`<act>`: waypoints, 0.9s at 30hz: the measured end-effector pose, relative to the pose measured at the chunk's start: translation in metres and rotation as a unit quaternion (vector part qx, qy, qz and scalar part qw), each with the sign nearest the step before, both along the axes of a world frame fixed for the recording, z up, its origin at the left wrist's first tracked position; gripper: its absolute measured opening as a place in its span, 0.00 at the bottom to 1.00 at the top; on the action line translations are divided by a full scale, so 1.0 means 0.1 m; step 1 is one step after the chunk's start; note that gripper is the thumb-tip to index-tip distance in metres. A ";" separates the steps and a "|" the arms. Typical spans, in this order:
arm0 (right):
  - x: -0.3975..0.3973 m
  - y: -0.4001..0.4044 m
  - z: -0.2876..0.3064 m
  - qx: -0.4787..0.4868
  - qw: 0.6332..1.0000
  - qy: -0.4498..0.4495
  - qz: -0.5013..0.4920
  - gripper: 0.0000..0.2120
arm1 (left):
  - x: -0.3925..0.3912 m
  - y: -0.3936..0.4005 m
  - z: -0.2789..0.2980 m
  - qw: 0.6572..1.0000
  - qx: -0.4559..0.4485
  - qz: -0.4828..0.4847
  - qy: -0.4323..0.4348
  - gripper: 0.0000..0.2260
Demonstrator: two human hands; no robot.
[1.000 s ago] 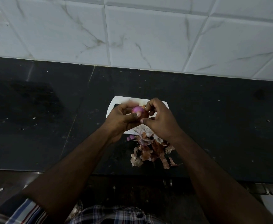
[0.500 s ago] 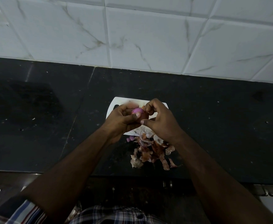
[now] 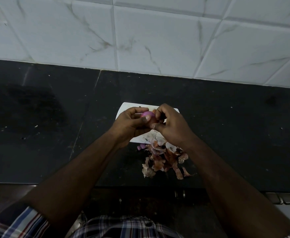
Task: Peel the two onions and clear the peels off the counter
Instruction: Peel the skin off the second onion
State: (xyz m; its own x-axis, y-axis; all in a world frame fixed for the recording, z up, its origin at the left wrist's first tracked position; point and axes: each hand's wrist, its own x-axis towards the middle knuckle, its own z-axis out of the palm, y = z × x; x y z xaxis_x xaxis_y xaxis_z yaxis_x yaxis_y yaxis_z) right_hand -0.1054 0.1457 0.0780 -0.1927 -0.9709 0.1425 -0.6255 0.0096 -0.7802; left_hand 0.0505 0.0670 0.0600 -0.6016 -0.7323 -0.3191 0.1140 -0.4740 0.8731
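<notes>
Both hands grip onion (image 3: 147,115) over board (image 3: 123,110), peels (image 3: 163,160) beside

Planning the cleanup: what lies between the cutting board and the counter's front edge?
In the head view, a pile of onion peels on the black counter, just below the white cutting board.

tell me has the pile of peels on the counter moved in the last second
No. The pile of peels lies in the same spot just below the near edge of the white cutting board, as before.
</notes>
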 end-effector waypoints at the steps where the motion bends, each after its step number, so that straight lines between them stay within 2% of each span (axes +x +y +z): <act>1: 0.01 0.00 0.01 -0.011 1.000 -0.014 -0.007 0.15 | 0.02 -0.01 0.01 1.000 0.004 -0.004 0.003 0.18; 7: 0.11 -0.01 -0.02 -0.032 0.999 -0.029 -0.018 0.16 | 0.10 -0.10 0.03 0.999 -0.006 -0.031 -0.010 0.17; 20: 0.25 -0.05 0.07 0.014 0.998 0.054 -0.021 0.14 | 0.23 -0.16 0.01 0.998 -0.025 -0.060 -0.004 0.17; 27: 0.33 -0.01 0.10 0.005 0.999 0.002 -0.033 0.14 | 0.29 -0.21 -0.01 0.996 0.010 -0.082 0.015 0.17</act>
State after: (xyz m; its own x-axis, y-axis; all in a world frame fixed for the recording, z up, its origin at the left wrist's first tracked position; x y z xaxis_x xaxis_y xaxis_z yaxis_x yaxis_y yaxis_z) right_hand -0.0726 0.1452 0.0884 -0.2550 -0.9577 0.1332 -0.6266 0.0587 -0.7771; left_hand 0.0798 0.0464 0.0585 -0.7218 -0.6175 -0.3126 0.0590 -0.5049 0.8612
